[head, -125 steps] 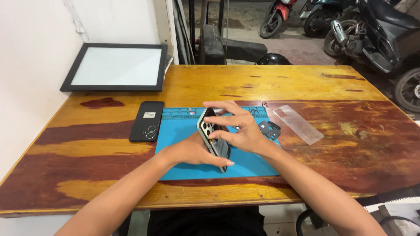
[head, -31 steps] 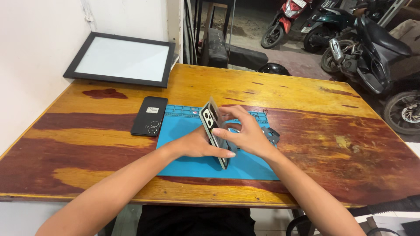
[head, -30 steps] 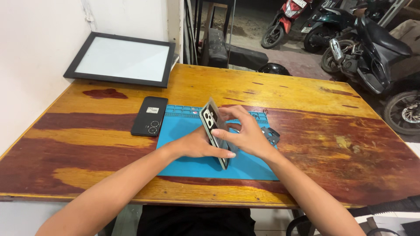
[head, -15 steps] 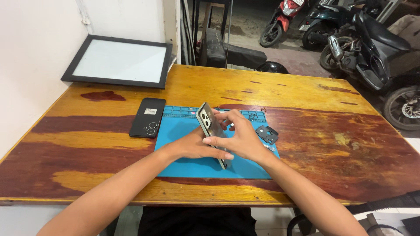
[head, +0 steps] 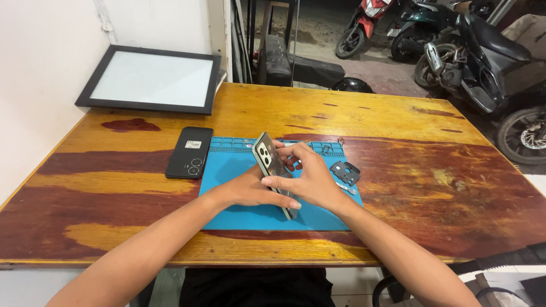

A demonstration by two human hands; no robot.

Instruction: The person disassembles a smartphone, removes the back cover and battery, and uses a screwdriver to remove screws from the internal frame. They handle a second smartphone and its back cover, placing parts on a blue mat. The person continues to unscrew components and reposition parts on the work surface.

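Both hands pinch the slim grey phone (head: pixel 274 173) on edge over the blue rubber mat (head: pixel 239 213) | left hand (head: pixel 250 190) fingers curl under it | right hand (head: pixel 310 182) fingers press its side | best to hold gently, low, near the tabletop (head: pixel 398 119) front edge

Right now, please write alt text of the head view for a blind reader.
Both hands, left hand and right hand, hold a phone on edge over a blue mat on a wooden table. A black phone lies left of the mat.

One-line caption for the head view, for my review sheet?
Both hands grip a phone on edge above a blue mat.
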